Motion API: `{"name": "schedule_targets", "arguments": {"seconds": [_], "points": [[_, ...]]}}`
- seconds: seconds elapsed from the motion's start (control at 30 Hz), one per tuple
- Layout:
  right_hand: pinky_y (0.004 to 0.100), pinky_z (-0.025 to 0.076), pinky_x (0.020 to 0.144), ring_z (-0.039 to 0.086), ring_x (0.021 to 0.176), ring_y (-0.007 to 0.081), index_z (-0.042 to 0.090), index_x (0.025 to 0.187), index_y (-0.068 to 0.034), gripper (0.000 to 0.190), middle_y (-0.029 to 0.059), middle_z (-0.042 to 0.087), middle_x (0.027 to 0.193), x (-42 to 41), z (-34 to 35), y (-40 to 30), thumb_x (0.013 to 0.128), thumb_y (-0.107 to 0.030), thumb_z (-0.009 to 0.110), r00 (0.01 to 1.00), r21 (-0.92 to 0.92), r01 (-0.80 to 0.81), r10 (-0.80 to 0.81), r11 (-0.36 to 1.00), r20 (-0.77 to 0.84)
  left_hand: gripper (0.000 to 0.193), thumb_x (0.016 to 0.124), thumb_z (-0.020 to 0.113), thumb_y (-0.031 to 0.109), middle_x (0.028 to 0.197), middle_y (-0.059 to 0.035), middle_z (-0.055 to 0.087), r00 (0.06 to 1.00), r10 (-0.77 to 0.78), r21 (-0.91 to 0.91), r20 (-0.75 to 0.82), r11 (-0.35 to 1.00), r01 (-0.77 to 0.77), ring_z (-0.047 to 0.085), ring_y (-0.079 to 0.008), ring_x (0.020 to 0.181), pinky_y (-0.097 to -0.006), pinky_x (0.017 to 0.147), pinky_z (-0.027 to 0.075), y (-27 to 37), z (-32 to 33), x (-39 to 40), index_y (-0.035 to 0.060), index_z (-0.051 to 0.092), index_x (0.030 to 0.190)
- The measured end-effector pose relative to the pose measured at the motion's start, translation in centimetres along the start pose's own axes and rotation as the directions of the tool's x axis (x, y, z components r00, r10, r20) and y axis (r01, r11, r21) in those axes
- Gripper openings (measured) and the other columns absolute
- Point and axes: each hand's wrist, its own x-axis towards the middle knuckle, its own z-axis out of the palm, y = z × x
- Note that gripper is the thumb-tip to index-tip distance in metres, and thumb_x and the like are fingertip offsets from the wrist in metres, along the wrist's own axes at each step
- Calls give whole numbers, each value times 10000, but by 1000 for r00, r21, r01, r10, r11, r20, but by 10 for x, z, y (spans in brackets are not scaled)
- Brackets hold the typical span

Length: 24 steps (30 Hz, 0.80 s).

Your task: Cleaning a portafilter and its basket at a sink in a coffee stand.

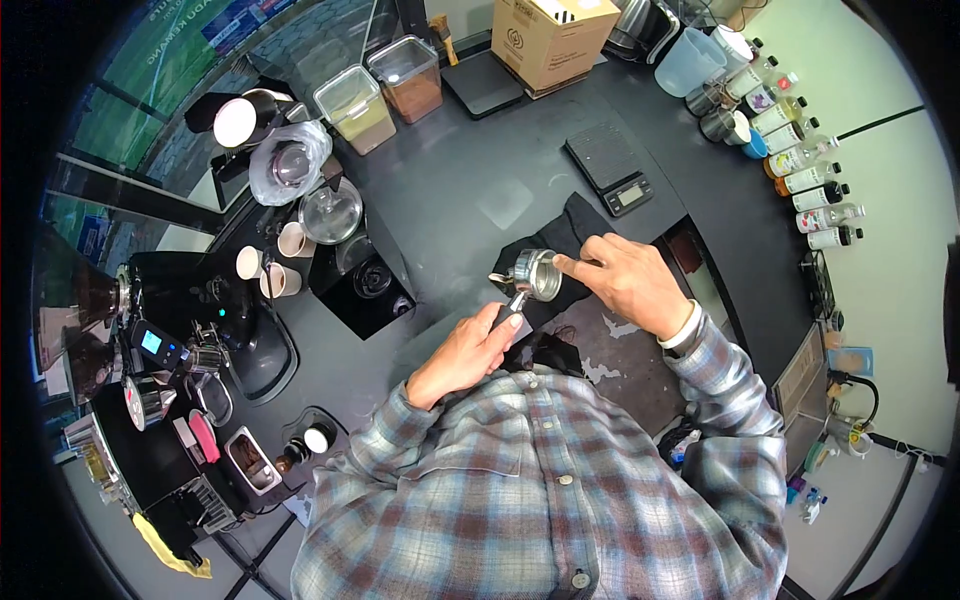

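My left hand (469,349) grips the black handle of an espresso portafilter (538,276), which is tilted so that its metal basket faces my right side. The index finger of my right hand (626,276) points at the basket's rim and appears to touch it; the other fingers are curled, and I cannot tell whether they hold anything. Beneath the portafilter a black cloth (576,223) lies over the edge of the dark counter (465,187). Beyond the cloth sits a black digital scale (611,166).
To the left stand a coffee grinder (187,292), paper cups (282,280) and a glossy black box (364,289). Lidded containers (356,112) and a cardboard box (551,45) line the far side. Several syrup bottles (814,176) run along the right wall.
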Motion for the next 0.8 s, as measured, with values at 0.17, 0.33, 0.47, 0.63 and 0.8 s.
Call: {"name": "schedule_targets", "arguments": {"seconds": [0.17,0.33,0.47,0.63,0.8], "points": [[317,502,656,569,770,186,722,948,-137,217,9,530,817,5,-18,14,744,-126,650,994,-21,92,-91,995,52,374,1016,551,299,836,-194,649,994,99,420,-56,905,-66,644,-294,642,-410,588,490,28,-8,-7,-30,523,1193],[320,496,676,600,809,188,647,641,-115,80,5,596,781,23,-15,11,699,-169,651,962,-88,245,-231,966,142,428,993,567,307,1028,-219,674,902,426,807,-66,555,-203,655,-414,886,-469,753,527,37,-7,-2,-28,519,1254],[303,465,645,572,804,174,626,628,-125,105,-3,570,779,30,5,5,721,-172,634,939,-245,312,-259,918,225,417,985,578,285,1006,-203,675,912,395,848,-108,515,-123,660,-407,870,-481,736,532,45,-3,8,-27,515,1254],[307,433,645,562,817,168,635,664,-132,84,-3,550,785,30,32,10,729,-185,631,959,-300,252,-195,920,207,372,1000,542,304,904,-229,666,879,456,850,-139,510,-130,661,-411,776,-498,678,530,27,-7,24,-31,527,1163],[353,473,679,569,800,222,674,943,-118,176,29,565,857,11,39,27,776,-169,651,996,-165,-59,48,985,-70,398,1008,530,346,866,-248,670,898,365,726,-248,683,-77,652,-451,796,-530,719,511,5,-8,34,-26,524,1150]]}}
